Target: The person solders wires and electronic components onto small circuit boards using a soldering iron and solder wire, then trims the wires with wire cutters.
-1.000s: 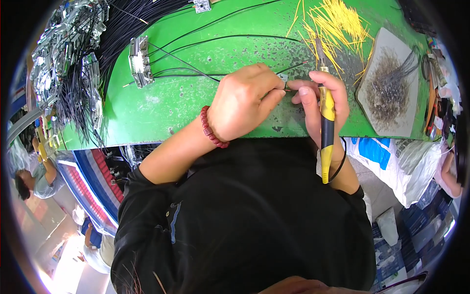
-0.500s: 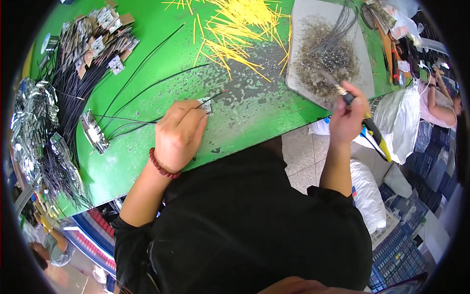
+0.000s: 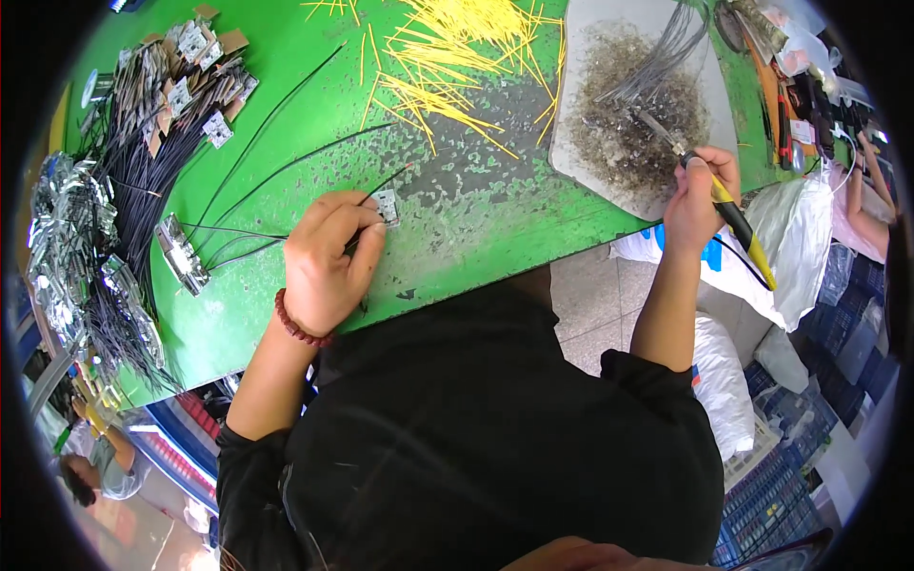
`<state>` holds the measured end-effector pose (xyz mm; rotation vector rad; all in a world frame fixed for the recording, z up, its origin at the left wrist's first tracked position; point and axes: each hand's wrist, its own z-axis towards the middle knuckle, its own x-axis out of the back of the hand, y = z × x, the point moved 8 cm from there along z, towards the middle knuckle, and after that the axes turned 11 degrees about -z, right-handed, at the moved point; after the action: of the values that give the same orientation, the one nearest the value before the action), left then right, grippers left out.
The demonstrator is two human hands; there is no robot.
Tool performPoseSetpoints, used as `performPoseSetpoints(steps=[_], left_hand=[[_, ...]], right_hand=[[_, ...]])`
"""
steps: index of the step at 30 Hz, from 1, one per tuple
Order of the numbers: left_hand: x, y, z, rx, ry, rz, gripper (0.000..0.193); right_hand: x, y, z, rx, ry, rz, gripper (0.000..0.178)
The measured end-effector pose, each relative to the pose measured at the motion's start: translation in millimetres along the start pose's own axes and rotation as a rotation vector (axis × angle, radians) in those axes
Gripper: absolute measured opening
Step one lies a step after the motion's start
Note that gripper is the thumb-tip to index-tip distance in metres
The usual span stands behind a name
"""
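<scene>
My left hand [image 3: 328, 257] is closed in a pinch on a thin black cable [image 3: 392, 177], whose end sticks out past the fingertips. Touching or just beside those fingers lies a small silvery plate [image 3: 387, 207] on the green table. In my right hand [image 3: 698, 202] is a soldering iron [image 3: 745, 238] with a yellow and black handle, its metal tip pointing up and left over a pale board [image 3: 609, 190] littered with dark residue. A bundle of thin grey wires [image 3: 657, 67] rests on that residue. To the left of my left hand sits a silvery metal part [image 3: 183, 255] with black cables attached.
Loose yellow tubes [image 3: 462, 48] are strewn across the far middle of the green table [image 3: 466, 252]. Many black cables with plates [image 3: 181, 86] and shiny metal parts [image 3: 71, 219] pile up at the left. White sacks [image 3: 719, 381], tools and other people are around the table.
My right hand has shifted slightly right and up, and its grip on the soldering iron has changed. The tip is farther up over the residue. My left hand has moved a little left with the cable.
</scene>
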<state>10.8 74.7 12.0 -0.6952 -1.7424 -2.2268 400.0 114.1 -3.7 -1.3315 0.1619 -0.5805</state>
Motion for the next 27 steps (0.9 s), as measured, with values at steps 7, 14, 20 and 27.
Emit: performPoseSetpoints(steps=[7, 14, 20, 27], left_hand=[[4, -3, 3, 0.04, -0.012, -0.02, 0.007], [5, -7, 6, 0.007, 0.014, -0.124, 0.006], [5, -11, 3, 0.051, -0.015, -0.094, 0.007], [3, -15, 3, 0.035, -0.017, -0.062, 0.006]], right_hand=[[-2, -3, -1, 0.0, -0.043, 0.245, 0.013], [-83, -47, -66, -0.131, -0.484, 0.283, 0.025], [-131, -45, -109, -0.157, -0.541, 0.339, 0.021], [-145, -48, -121, -0.072, -0.538, 0.267, 0.019]])
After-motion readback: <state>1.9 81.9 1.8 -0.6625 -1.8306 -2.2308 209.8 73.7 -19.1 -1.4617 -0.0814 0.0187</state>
